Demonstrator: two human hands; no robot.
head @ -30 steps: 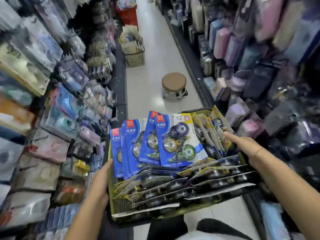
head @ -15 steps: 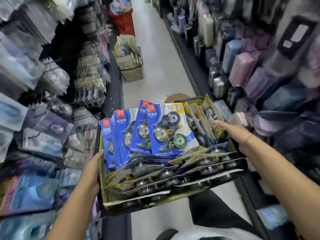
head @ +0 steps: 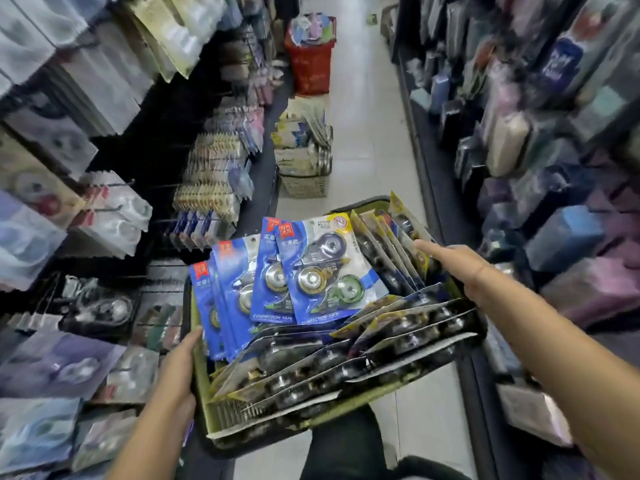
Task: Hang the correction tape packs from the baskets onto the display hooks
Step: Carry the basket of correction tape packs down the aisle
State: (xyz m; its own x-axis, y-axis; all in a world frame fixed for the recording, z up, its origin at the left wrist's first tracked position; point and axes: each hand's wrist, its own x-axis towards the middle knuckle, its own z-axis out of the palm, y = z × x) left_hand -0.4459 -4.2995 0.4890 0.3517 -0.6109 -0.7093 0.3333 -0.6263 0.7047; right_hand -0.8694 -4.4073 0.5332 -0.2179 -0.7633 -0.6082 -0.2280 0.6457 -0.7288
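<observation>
Dark trousers (head: pixel 343 441) at the very bottom, one knee right under the basket (head: pixel 214 410); it's a shallow green plastic one, held up in front of the body by both hands, same as a second ago; left hand (head: pixel 180 368) grips the left rim, thumb lying up along the edge, fingers tucked under where I can't see them; right hand (head: pixel 460 268) holds the right rim, forefinger stuck out straight against the yellow-edged packs (head: pixel 391 247) standing on edge at the back right, the other fingers curled down over the edge; neither grip has changed.

Correction tape packs (head: pixel 322 271) fill the basket; the blue ones stand tilted and fanned at the back left, and more yellow-edged ones lie overlapped flat across the front; none is out of the basket, and they sit just as before.

What's different is the view; the person has moved on up the aisle, so the round stool that showed past the basket a second ago is out of sight, and the wicker basket (head: pixel 304 185) on the floor, stuffed with packets, now sits just beyond the far rim.

Display hooks (head: pixel 117 184) stick out of the dark panel on the left, some bare, some hung with packets; further up the pale floor (head: pixel 367 133) stands a red basket (head: pixel 310 64); the shelves (head: pixel 512 140) on the right are a blur of cases.
</observation>
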